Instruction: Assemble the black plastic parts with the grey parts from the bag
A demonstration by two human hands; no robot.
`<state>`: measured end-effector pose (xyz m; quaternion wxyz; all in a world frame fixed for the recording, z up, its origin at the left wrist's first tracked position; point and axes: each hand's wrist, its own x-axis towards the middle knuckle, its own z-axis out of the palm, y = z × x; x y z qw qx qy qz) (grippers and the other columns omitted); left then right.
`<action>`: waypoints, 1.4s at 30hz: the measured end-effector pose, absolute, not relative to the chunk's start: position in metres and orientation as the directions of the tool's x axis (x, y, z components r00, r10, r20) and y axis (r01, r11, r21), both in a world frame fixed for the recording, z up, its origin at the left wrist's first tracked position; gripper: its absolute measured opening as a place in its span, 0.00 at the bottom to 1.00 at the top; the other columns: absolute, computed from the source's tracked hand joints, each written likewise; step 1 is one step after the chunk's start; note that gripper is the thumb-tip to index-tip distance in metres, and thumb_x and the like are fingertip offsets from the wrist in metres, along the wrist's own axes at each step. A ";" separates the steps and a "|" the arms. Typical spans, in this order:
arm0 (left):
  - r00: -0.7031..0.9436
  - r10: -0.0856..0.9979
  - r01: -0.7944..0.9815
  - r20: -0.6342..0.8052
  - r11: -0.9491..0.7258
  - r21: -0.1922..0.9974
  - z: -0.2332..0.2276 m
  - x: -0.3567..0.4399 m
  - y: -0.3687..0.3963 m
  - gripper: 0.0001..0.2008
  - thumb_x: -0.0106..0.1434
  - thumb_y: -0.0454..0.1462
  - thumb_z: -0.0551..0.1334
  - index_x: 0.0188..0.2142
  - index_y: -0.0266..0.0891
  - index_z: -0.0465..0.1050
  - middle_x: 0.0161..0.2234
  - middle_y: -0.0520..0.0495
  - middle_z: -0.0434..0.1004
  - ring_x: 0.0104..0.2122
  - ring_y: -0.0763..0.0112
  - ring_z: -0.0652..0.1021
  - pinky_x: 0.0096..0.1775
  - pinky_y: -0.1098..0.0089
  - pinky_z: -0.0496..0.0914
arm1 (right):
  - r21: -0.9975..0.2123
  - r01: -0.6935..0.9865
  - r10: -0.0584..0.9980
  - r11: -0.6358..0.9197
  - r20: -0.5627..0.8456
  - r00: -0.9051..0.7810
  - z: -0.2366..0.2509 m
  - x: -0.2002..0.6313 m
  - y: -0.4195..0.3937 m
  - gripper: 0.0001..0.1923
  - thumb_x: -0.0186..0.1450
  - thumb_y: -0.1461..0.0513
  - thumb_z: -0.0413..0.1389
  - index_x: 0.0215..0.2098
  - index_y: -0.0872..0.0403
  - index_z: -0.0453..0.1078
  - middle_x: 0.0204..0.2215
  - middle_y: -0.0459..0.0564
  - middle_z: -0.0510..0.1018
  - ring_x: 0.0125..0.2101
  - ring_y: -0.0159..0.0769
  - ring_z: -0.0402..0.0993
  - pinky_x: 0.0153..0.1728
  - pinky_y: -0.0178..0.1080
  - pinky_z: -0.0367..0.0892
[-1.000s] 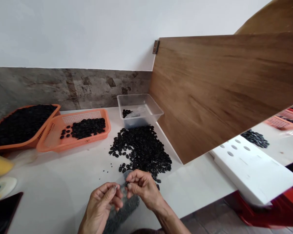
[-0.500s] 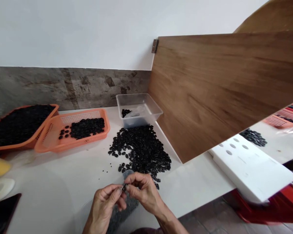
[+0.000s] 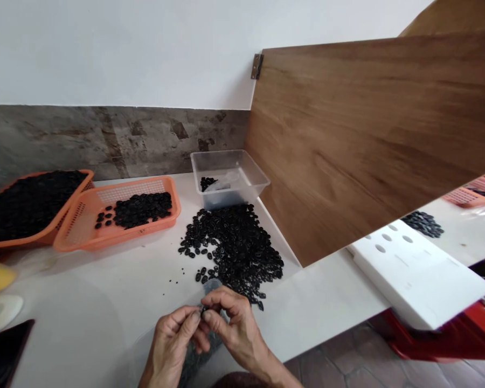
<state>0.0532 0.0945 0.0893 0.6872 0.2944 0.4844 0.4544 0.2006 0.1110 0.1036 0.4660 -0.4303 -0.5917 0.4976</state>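
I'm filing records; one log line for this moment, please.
left hand + right hand: both pinching small dark piece | beyond: black pile, clear tub

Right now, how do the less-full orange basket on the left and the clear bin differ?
Walls: the orange basket is coloured and perforated; the clear bin is see-through, with no visible perforations.
Contents: the basket holds a broad heap of black pieces; the bin holds a small cluster and what looks like clear plastic.
Surroundings: the basket sits beside a fuller one; the bin by the wooden panel.
Shared: both rest on the white table.
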 end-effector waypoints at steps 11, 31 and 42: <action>0.104 0.931 -0.221 -0.349 0.364 0.905 0.082 0.045 0.091 0.16 0.54 0.48 0.68 0.27 0.35 0.76 0.23 0.49 0.76 0.19 0.75 0.73 0.25 0.76 0.65 | -0.997 -0.074 0.973 0.002 0.019 -0.230 0.097 0.208 0.111 0.07 0.62 0.65 0.55 0.37 0.56 0.74 0.22 0.43 0.70 0.16 0.25 0.66 0.18 0.28 0.60; -0.126 0.957 -0.117 -0.261 0.247 0.962 0.094 0.053 0.082 0.14 0.49 0.46 0.70 0.29 0.37 0.80 0.17 0.51 0.75 0.19 0.73 0.73 0.25 0.77 0.68 | -0.928 0.255 0.943 0.272 0.203 -0.265 0.099 0.198 0.104 0.08 0.60 0.71 0.53 0.27 0.57 0.73 0.21 0.45 0.74 0.23 0.26 0.68 0.27 0.27 0.60; 0.160 0.987 0.364 0.006 -0.065 0.929 0.064 0.028 0.080 0.04 0.57 0.35 0.63 0.26 0.38 0.75 0.23 0.51 0.74 0.24 0.72 0.74 0.29 0.78 0.69 | -0.909 0.305 0.943 0.285 0.208 -0.261 0.099 0.199 0.104 0.08 0.56 0.72 0.53 0.25 0.57 0.71 0.20 0.44 0.71 0.23 0.27 0.66 0.26 0.28 0.58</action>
